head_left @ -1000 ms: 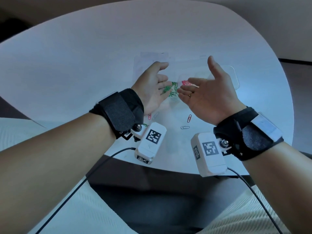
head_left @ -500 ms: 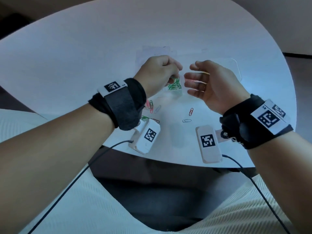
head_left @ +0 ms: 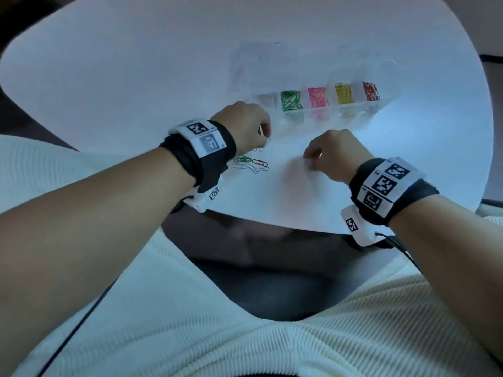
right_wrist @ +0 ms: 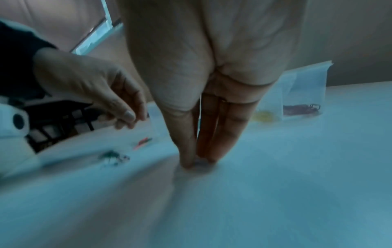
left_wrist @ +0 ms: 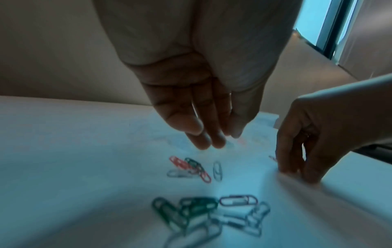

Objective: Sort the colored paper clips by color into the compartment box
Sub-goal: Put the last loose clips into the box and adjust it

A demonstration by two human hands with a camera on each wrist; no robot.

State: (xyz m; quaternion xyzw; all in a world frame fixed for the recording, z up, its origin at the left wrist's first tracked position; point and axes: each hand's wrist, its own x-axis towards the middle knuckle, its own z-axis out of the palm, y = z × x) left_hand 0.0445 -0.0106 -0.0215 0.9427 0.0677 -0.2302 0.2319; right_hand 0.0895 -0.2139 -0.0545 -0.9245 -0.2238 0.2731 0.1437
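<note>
Mid-sort: your right hand pinches fingertips together on bare white table, left hand relaxed above loose coloured wire clips; clear compartment box at one o'clock—grab next clip.

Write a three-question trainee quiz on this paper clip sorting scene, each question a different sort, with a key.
1. True or false: the compartment box already holds green clips.
2. Multiple choice: the loose clips on the table lie nearest to which of the hands? A. left hand B. right hand C. neither
3. Fill in: the colour filed between pink clips and red clips is ____.

Key: 1 true; 2 A; 3 yellow, the yellow clips.
</note>
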